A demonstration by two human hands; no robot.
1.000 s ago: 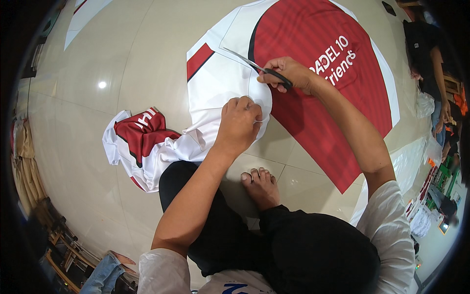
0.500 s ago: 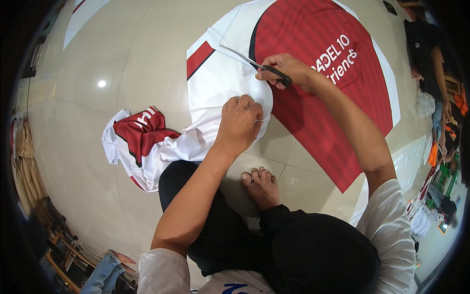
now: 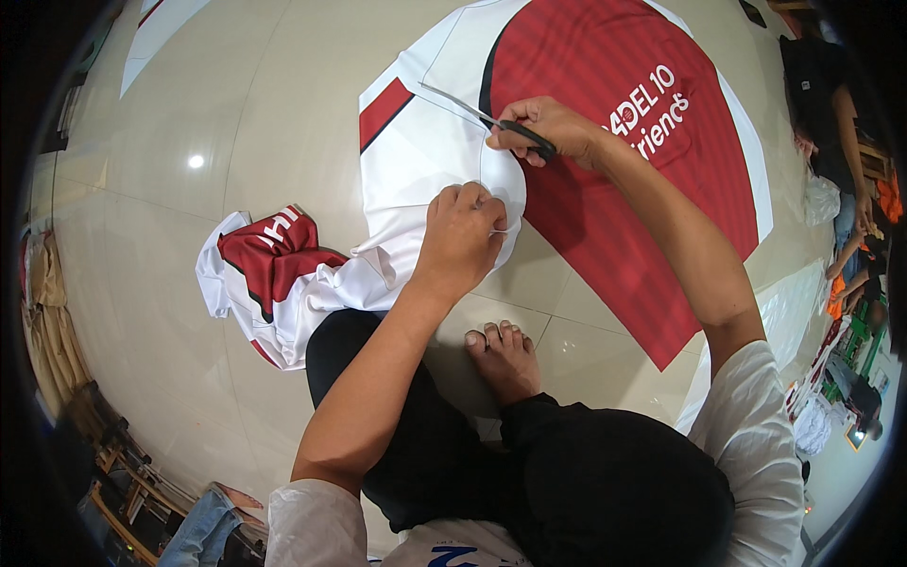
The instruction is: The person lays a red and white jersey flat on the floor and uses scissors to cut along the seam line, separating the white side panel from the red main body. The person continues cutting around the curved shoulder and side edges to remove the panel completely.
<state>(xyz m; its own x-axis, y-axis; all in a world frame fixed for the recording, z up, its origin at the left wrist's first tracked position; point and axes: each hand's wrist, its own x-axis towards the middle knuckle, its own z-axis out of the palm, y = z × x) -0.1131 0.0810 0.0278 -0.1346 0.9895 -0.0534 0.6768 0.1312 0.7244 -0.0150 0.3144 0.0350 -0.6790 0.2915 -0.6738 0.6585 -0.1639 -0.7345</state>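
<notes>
Beige glossy tile floor (image 3: 236,113) w/ red-white printed fabric (image 3: 614,142) spread flat.

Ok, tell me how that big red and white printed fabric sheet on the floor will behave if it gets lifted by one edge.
The red and white printed fabric sheet will probably go floppy: its white end already lies crumpled in a heap by the knee. It looks thin and light, lying flat on the glossy tiled floor, so a push would likely slide or wrinkle it. The left hand pinning it suggests it shifts easily.

Bright, even light, a lamp's glare spot on the glossy floor (image 3: 196,162), fisheye bending and dark rim.
</notes>
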